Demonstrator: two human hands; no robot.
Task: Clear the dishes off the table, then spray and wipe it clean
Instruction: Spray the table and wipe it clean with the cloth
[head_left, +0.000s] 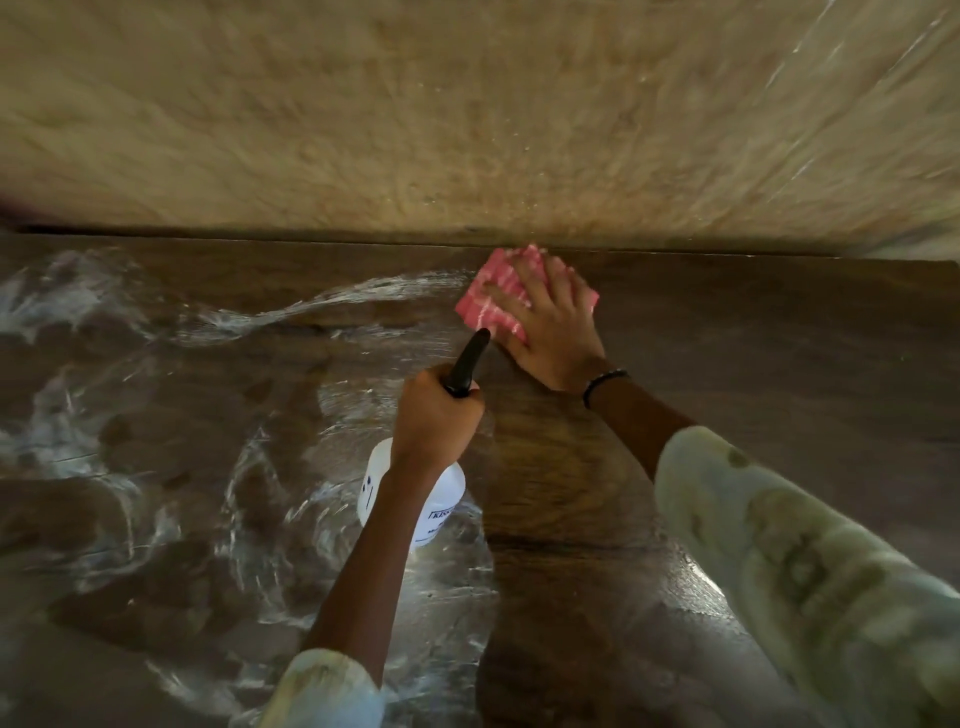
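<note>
Step in hand: wiping. No dishes appear on the visible part of the dark brown wooden table (779, 364), so clearing is judged complete there and the work is well into the spray-and-wipe stage.

Right hand (550, 332): fingers straight and spread, palm pressed flat on the pink striped folded cloth (491, 296). The cloth lies at the far edge of the table, at about 12 o'clock from the person, just beside the tan rough-textured wall (467, 104). A dark bracelet (602, 382) sits on that wrist.

Left hand (434, 415): fingers curled round the neck of the white plastic spray bottle with black trigger head (441, 499). The nozzle points toward 12 o'clock, close to the cloth. Whether the trigger is being squeezed cannot be told.

Surface condition: wet white streaks of cleaner (130, 467) cover the table from 7 to 11 o'clock. One streak runs up to the cloth's left edge. The area from 1 to 5 o'clock looks drier and duller.

Next move, as judged: keep flat pressure on the cloth and sweep it toward 9 o'clock through the streaked zone in overlapping passes. The bottle should be kept clear of the cloth's path.
</note>
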